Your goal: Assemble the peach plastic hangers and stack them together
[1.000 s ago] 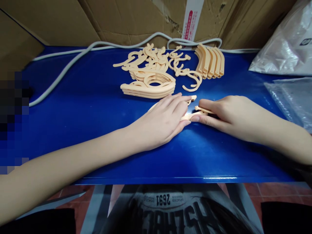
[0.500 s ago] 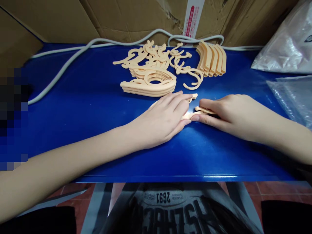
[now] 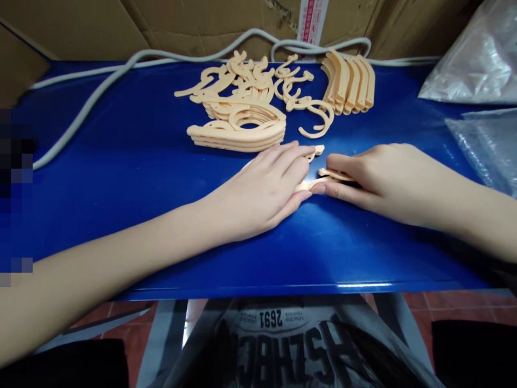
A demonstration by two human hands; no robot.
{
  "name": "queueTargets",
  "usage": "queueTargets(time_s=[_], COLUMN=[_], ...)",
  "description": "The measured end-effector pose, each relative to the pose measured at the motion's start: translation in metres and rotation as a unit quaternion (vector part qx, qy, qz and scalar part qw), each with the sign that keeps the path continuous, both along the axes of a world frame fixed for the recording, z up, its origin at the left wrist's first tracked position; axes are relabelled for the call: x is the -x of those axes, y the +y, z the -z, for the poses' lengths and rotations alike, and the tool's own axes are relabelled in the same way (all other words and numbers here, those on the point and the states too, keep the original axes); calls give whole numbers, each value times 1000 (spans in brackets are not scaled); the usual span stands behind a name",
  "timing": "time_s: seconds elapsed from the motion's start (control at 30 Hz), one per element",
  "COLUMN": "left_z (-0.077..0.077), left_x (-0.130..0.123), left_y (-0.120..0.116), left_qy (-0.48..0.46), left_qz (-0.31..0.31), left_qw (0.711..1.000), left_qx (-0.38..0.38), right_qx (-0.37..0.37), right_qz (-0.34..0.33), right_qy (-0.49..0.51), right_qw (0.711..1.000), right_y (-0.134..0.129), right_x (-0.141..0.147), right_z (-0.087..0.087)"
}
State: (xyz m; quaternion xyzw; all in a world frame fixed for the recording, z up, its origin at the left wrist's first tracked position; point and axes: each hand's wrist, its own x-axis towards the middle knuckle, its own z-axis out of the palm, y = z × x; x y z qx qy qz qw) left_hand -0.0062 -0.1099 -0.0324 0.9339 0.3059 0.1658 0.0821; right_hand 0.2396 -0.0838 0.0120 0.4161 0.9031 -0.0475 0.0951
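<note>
Hanger frame (image 3: 318, 150) sits under the left hand (image 3: 266, 188), which holds it down on the table (image 3: 258, 264). Just beside, the right hand (image 3: 375, 178) pinches a thin beige piece (image 3: 336, 174) between thumb and finger. It seems best to press firmly with the left hand and push the piece straight, so nothing bends. Stacked frames (image 3: 236, 140) lie just past the left hand.

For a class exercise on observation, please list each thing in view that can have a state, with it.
Left hand: palm down over a beige piece
Right hand: grip closed on a slim beige piece
Beige frames: stacked
Loose beige pieces: heaped, overlapping
Curved beige strips: lined side by side
Cable: looped
Large plastic bag: bulging, creased
Clear plastic: lying flat
</note>
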Motion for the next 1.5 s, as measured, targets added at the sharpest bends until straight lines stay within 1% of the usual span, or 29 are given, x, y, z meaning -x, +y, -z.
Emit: queueTargets(time_s=[0.17, 0.27, 0.4, 0.6, 0.77, 1.03, 1.23, 1.33, 1.5], left_z=[2, 2, 1, 2, 4, -1, -1, 0, 1], left_x=[-1, -1, -1, -2, -4, -5, -4, -5, -4], left_y=[-1, -1, -1, -2, -1, -2, -2, -2, -2], left_qy=[-10, -14, -21, -40, -48, -45, -33, -31, -38], left_qz=[2, 3, -3, -14, -14, -17, -17, -17, -14], left_qw=[1000, 1000, 1000, 999, 998, 998, 998, 999, 998], left_qx=[4, 6, 22, 33, 38, 48, 41, 40, 41], right_qx=[9, 21, 19, 44, 36, 30, 57, 64, 40], right_qz=[-15, -11, 19, 62, 73, 59, 20, 28, 48], right_qy=[34, 31, 19, 19, 12, 29, 64, 55, 27], right_qw=[999, 999, 999, 997, 997, 997, 996, 996, 998], right_y=[-1, 0, 1, 1, 0, 0, 0, 0, 0], right_x=[-1, -2, -2, 0, -1, -3, -4, -3, -3], right_z=[0, -2, -4, -7, -6, -7, -6, -6, -7])
